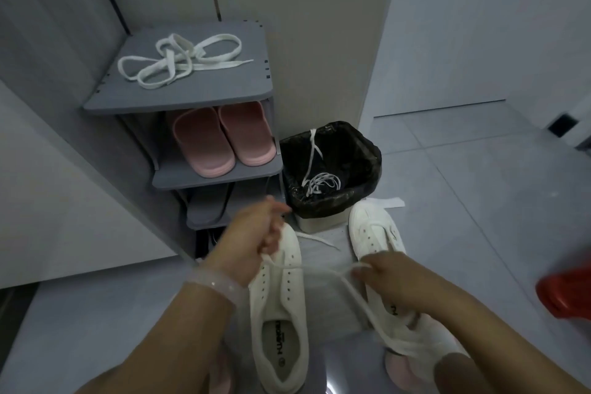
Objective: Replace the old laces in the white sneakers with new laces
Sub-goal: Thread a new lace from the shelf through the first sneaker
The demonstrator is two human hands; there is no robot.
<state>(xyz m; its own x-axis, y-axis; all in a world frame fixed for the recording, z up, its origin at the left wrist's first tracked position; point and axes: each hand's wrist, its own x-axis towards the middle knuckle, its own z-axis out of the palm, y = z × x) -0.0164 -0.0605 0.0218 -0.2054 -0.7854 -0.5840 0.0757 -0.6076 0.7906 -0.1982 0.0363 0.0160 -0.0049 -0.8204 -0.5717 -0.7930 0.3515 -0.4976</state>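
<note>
Lace (323, 269) stretches crosswise between our hands over left sneaker (281, 307), toe pointing away; left hand (256, 233) pinches one end, right hand (387, 281) other; eyelets nearer left.

Counts: 2 white sneakers, left one (278, 307) and right one (380, 233). 2 pink slippers (220, 137). 1 flat white lace (179, 61) on top of the shelf rack (153, 102); 1 thin lace (319, 182) in the 1 bin (332, 166); 1 lace (323, 272) between 2 hands, left (252, 233), right (390, 278). 1 red object (566, 294), too blurred to identify.
</note>
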